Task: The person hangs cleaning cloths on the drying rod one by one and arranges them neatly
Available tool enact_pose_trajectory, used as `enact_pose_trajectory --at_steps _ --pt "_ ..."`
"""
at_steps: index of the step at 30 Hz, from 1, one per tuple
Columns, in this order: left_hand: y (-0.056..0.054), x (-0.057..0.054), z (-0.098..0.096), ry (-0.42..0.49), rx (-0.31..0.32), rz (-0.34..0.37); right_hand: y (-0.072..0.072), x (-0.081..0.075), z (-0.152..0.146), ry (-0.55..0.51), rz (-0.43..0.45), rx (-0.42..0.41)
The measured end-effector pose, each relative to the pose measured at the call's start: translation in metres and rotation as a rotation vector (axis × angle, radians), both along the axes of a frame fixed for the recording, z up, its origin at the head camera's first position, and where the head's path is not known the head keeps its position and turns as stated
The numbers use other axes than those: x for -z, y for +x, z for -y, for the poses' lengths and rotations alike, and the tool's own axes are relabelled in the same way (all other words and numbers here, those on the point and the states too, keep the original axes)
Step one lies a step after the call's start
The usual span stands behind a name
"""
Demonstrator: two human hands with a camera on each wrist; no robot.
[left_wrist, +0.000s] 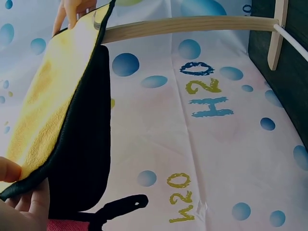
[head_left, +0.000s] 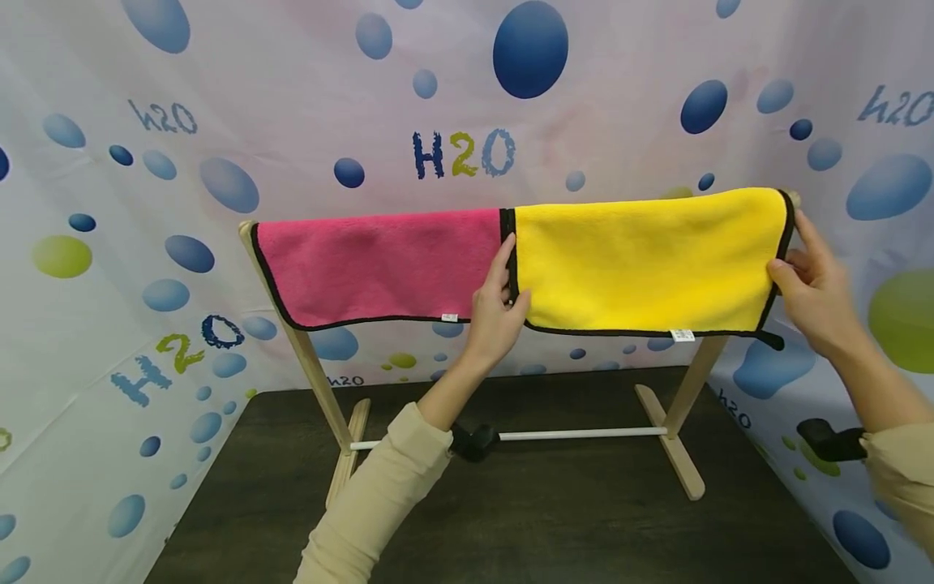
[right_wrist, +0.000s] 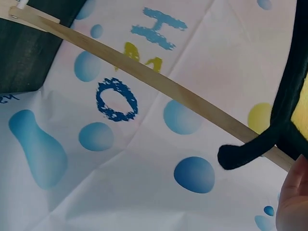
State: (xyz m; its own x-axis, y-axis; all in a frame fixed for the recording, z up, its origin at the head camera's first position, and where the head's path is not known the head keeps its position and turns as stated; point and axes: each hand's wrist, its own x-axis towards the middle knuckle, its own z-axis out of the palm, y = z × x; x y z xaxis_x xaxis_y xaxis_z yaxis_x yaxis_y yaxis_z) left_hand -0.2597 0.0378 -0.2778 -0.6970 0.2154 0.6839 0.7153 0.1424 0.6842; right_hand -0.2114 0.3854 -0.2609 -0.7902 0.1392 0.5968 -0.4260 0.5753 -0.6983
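A yellow towel [head_left: 649,268] with black edging hangs over the top of a wooden rack [head_left: 702,377], to the right of a pink towel [head_left: 379,268]. My left hand [head_left: 496,312] pinches the yellow towel's left edge, where the two towels meet. In the left wrist view, the thumb [left_wrist: 8,169] lies on the yellow face and the fingers are beneath the black edge. On the far side, my right hand [head_left: 820,288] pinches the right edge, its thumb in front and other fingers partly hidden behind. A black hanging loop [right_wrist: 240,153] sticks out at the yellow towel's lower right corner.
The rack's wooden feet [head_left: 682,466] stand on a dark tabletop [head_left: 584,519], joined by a white crossbar [head_left: 584,434] low down. Behind and beside the table hangs a pale curtain [head_left: 292,81] printed with blue and green drops and "H2O".
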Motion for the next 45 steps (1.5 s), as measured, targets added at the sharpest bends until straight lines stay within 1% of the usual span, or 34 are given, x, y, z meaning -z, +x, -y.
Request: enact_pose_trajectory --at_steps 4,7,11,13,16,21,25,30,33,37,41,43,45 --pt "-0.001 -0.002 -0.002 0.000 -0.008 -0.021 -0.003 -0.009 0.000 -0.017 0.006 0.027" --pt "-0.003 -0.002 -0.006 -0.020 -0.007 -0.027 -0.004 -0.013 -0.002 -0.007 0.011 0.080" --pt "-0.006 -0.004 -0.009 -0.034 -0.014 -0.030 -0.006 -0.014 -0.004 0.008 0.013 0.153" --pt "-0.007 -0.005 -0.009 -0.030 -0.022 -0.031 -0.007 -0.013 -0.003 0.001 0.014 0.157" --pt "-0.006 -0.004 -0.006 -0.031 -0.027 -0.024 -0.009 -0.009 0.000 -0.001 0.015 0.139" --pt "-0.003 0.002 -0.008 -0.014 -0.018 0.013 -0.004 0.001 0.000 -0.009 0.017 0.064" --pt "-0.001 0.007 -0.012 0.015 -0.015 0.043 0.001 0.012 0.001 0.012 0.011 0.040" --pt "0.000 0.011 -0.011 0.016 -0.042 0.044 0.000 0.028 0.005 0.017 -0.006 0.016" --pt "0.000 0.013 -0.009 0.009 -0.052 0.033 -0.001 0.031 0.007 0.009 -0.014 0.013" --pt "-0.001 0.012 -0.007 0.014 -0.049 0.017 -0.002 0.023 0.008 -0.011 -0.032 0.005" --pt "-0.001 0.009 -0.008 0.019 -0.043 0.019 -0.005 0.008 0.009 -0.059 -0.084 -0.031" --pt "-0.001 0.008 -0.009 0.016 -0.044 0.019 -0.006 0.000 0.009 -0.086 -0.107 -0.035" --pt "-0.001 0.007 -0.011 0.018 -0.045 0.015 -0.007 -0.006 0.009 -0.107 -0.129 -0.022"
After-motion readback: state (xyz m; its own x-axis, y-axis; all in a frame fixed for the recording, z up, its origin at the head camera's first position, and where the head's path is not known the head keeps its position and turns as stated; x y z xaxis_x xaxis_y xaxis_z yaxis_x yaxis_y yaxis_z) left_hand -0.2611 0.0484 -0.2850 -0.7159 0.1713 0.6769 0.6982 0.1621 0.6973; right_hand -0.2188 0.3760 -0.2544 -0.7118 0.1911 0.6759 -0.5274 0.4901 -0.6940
